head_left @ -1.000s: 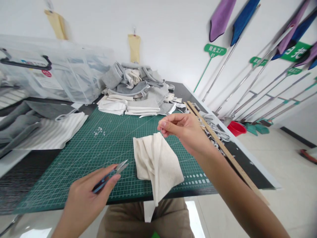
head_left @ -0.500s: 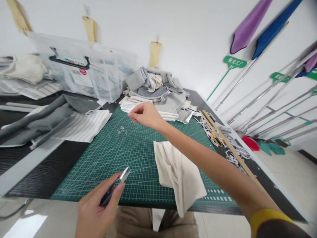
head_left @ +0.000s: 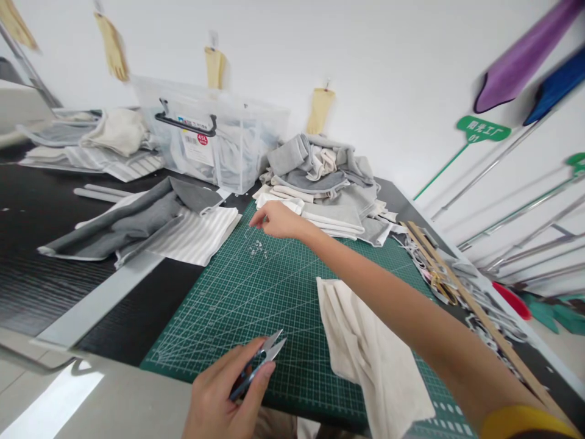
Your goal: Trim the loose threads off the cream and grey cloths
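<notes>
My left hand [head_left: 231,390] is wrapped round a pair of thread snips [head_left: 262,363] above the front edge of the green cutting mat [head_left: 237,299]. The blades point away and stand apart. My right hand [head_left: 276,219] reaches across the mat with its fingertips pinched together; whatever they hold is too small to make out. Just below those fingertips lies a little heap of thread scraps [head_left: 259,249]. Beneath my right forearm rests a cream cloth piece [head_left: 365,353], creased and hanging over the mat's front edge.
A pile of grey and cream fabric [head_left: 324,177] rises at the back, beside a clear plastic box [head_left: 196,143]. Grey and striped cloths [head_left: 132,225] lie on the left. Along the right edge are a wooden strip [head_left: 466,305], gold-handled scissors [head_left: 442,289] and tangled cords.
The view has swung left, so things sit further right. My right hand has moved left relative to the mat, over the scraps. The snips' blades have spread wider apart.
</notes>
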Action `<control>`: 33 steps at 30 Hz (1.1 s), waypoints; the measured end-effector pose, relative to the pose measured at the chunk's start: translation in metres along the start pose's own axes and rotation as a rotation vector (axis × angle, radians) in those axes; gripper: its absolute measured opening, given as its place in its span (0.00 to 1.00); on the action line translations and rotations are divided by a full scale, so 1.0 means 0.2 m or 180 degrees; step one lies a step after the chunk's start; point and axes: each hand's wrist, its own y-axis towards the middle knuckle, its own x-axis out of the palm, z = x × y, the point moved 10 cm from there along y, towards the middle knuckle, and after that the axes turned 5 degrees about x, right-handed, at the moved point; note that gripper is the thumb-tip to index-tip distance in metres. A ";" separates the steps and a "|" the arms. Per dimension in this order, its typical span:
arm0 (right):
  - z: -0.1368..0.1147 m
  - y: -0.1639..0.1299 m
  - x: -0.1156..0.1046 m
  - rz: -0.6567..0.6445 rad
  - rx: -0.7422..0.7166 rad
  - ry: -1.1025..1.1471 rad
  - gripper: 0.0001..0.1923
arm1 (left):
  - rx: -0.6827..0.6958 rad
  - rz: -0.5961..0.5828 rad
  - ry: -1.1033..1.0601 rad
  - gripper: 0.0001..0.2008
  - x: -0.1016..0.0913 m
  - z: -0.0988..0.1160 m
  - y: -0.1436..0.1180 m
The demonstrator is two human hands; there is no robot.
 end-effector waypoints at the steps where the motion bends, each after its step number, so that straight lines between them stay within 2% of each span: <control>1: 0.00 -0.02 -0.01 0.0013 0.0017 -0.0042 0.16 | 0.0009 -0.0011 0.0006 0.12 0.00 0.00 0.00; 4: 0.01 -0.10 -0.02 0.0120 0.0108 -0.0247 0.07 | 0.0017 -0.0032 0.0004 0.12 0.01 0.00 0.00; 6: 0.01 -0.15 -0.01 0.0183 0.0107 -0.0395 0.09 | 0.0009 -0.0020 0.0036 0.12 0.01 0.00 0.00; 9: 0.00 -0.18 0.04 0.0203 -0.0109 -0.0493 0.05 | 0.0036 -0.0023 0.0134 0.12 0.01 0.00 0.00; 16: 0.01 -0.16 0.11 0.0049 -0.0614 -0.0397 0.18 | 0.0038 0.0037 0.0225 0.10 0.00 0.01 -0.01; 19: -0.03 -0.17 0.07 0.0171 -0.0803 -0.0586 0.13 | 0.0061 0.0083 0.0259 0.10 -0.01 0.02 0.00; 21: -0.05 -0.20 0.00 0.0500 -0.0886 -0.0786 0.07 | 0.0095 0.0087 0.0272 0.09 -0.01 0.02 0.00; 23: -0.08 -0.25 -0.08 0.0853 -0.0904 -0.0874 0.08 | 0.0122 0.0080 0.0265 0.10 -0.01 0.02 -0.01; 26: -0.05 -0.43 -0.24 0.1395 -0.0695 -0.0656 0.13 | 0.0149 0.0038 0.0257 0.11 -0.01 0.02 -0.01; 29: 0.05 -0.76 -0.41 0.1966 -0.0195 -0.0209 0.13 | 0.0098 0.0057 0.0264 0.11 -0.02 0.01 0.00; 31: 0.14 -1.01 -0.46 0.2085 0.0255 0.0015 0.12 | 0.0050 0.0060 0.0305 0.11 -0.02 -0.01 -0.01; 33: 0.26 -1.26 -0.46 0.2102 0.0788 0.0093 0.10 | 0.0007 0.0013 0.0380 0.12 -0.02 -0.04 -0.02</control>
